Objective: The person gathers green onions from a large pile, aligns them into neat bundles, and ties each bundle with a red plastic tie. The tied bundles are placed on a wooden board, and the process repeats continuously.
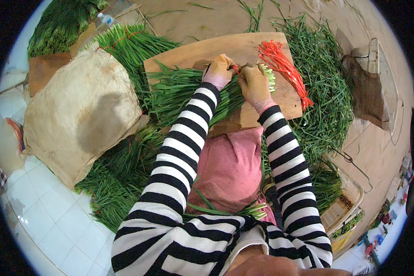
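Observation:
A bunch of long green leafy stalks, which look like garlic chives, lies across a wooden board, its pale cut ends to the right. My left hand and my right hand are over the bunch near those ends. Between them shows a short piece of red tie; my left fingers are closed on it. My right fingers are curled close by, and what they pinch is hidden. Both hands look covered by thin, stained gloves. A bundle of red plastic ties lies at the board's right side.
Loose green leaves are heaped right of the board. Tied bunches lie at the upper left beside a beige cloth. More greens are below it. Plastic baskets stand at the right, and a plastic bottle lies at the top left.

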Available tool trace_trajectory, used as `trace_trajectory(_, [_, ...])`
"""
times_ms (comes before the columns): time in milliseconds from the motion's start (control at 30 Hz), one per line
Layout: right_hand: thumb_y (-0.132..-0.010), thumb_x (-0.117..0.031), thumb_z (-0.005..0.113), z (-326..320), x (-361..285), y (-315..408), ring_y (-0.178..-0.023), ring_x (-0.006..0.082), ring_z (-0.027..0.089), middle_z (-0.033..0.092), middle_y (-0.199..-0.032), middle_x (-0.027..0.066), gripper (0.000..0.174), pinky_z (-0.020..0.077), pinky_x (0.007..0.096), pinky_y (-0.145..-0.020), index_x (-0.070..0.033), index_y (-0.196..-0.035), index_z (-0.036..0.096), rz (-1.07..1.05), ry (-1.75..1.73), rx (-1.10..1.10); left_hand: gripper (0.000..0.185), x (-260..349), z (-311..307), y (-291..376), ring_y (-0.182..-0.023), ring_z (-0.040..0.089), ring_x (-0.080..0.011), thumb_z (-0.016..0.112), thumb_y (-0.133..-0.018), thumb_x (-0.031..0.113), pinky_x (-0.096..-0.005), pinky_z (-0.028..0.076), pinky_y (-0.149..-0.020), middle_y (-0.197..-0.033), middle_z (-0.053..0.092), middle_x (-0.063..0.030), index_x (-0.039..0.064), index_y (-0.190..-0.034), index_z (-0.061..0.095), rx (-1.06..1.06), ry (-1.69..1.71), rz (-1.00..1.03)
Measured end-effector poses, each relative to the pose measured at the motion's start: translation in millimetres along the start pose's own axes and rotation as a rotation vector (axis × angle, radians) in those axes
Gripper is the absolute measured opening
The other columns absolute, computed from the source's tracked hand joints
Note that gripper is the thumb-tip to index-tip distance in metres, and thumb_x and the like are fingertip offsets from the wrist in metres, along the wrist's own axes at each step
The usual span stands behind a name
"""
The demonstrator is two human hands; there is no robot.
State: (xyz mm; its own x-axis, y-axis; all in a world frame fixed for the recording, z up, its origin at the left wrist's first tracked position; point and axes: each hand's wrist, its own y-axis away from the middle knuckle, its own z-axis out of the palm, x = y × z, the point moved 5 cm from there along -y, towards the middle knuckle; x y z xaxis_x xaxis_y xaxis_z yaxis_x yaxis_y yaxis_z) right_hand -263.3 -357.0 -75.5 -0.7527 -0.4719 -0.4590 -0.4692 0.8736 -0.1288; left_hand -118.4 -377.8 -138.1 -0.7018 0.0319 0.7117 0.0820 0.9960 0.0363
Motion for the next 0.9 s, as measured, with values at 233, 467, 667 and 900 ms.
trace_trajectory(233, [-0.087,-0.026,0.066,18,11,-14,-0.103,0.0366,0.068,0.071,-0.103,0.0174,0.023,0.0485,0.0449,-0.099,-0.008,-0.098,0.075,0.212,0.206,-0.132,0.012,-1,-1,1,-0.071,0.069,-0.0307,0.074,-0.078,0.005,-0.0388,0.055,-0.069,-0.078,0.071,-0.0205,-0.001,-0.087,0.076,0.133,0.131,0.035])
trace_trajectory(467, [-0.083,-0.023,0.065,15,10,-21,-0.094,0.0395,0.070,0.072,-0.100,0.0191,0.022,0.0541,0.0467,-0.085,-0.006,-0.088,0.077,0.248,0.186,-0.135,0.008,0,0,6,-0.057,0.066,-0.0226,0.075,-0.082,0.005,-0.0374,0.052,-0.057,-0.070,0.069,-0.0161,0.000,-0.089,0.077,0.057,0.212,-0.100])
trace_trajectory(667, [-0.082,-0.020,0.067,21,14,-23,-0.100,0.0380,0.068,0.071,-0.105,0.0168,0.022,0.0516,0.0460,-0.088,-0.005,-0.095,0.076,0.276,0.176,-0.197,0.014,7,-8,14,-0.069,0.068,-0.0304,0.075,-0.081,0.008,-0.0383,0.054,-0.071,-0.073,0.069,-0.0207,-0.001,-0.092,0.077,0.225,0.151,0.062])
trace_trajectory(900, [-0.082,-0.022,0.068,19,16,-16,-0.100,0.0377,0.067,0.071,-0.101,0.0162,0.021,0.0511,0.0465,-0.088,-0.006,-0.093,0.075,0.171,0.137,-0.029,0.023,-6,0,4,-0.084,0.069,-0.0377,0.076,-0.081,0.024,-0.0434,0.055,-0.079,-0.086,0.071,-0.0208,0.003,-0.088,0.074,-0.106,0.319,-0.107])
